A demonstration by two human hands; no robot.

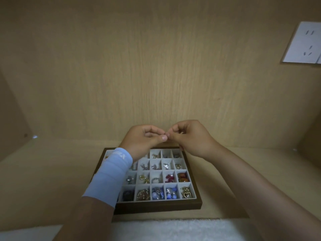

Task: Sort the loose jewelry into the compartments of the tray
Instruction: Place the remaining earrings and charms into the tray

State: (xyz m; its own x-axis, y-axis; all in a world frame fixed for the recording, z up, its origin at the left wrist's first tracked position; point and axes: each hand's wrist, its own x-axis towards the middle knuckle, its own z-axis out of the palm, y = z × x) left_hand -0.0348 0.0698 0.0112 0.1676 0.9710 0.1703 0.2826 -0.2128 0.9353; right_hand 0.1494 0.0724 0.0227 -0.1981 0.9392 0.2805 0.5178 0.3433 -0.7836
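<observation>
A dark wooden tray [194, 204] with white compartments lies on the light wood surface in the lower middle of the head view. Its cells hold jewelry: blue beads [157, 193], red pieces [169, 178], amber stones [183, 177] and small silver items [166, 165]. My left hand [142, 141], with a light blue wrist sleeve, and my right hand [192, 138] are raised above the tray's far edge. Their fingertips meet and pinch a tiny piece [167, 135] between them; it is too small to identify. My left forearm hides the tray's left columns.
A wood-grain back wall rises right behind the tray, with side walls left and right. A white wall socket [304, 43] sits at the upper right. A white fluffy towel [173, 230] lies along the near edge.
</observation>
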